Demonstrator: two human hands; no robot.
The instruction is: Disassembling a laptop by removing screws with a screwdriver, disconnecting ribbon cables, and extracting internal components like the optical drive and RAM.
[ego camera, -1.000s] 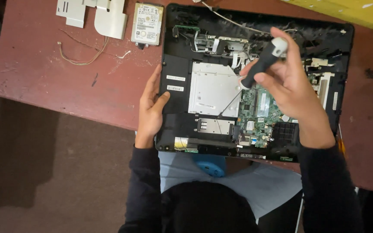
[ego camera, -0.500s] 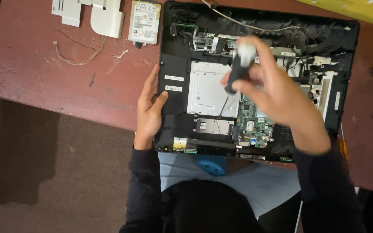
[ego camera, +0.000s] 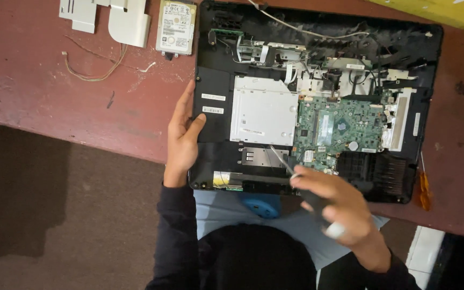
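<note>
Hard drive (ego camera: 175,27), loose wire (ego camera: 95,67) beside chassis (ego camera: 210,96).

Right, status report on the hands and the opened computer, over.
Left hand flat on the opened computer edge. Right hand grips screwdriver, tip near the silver drive. Loose cables across the top.

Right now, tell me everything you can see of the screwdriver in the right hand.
The screwdriver has a thin bright metal shaft and a dark handle with a pale end cap. The right hand grips the handle, hiding most of it. It lies tilted, cap toward the person, tip pointing up-left onto a small grey metal plate at the near edge of the opened computer, beside the green board. Whether the tip sits in a screw cannot be told.
</note>
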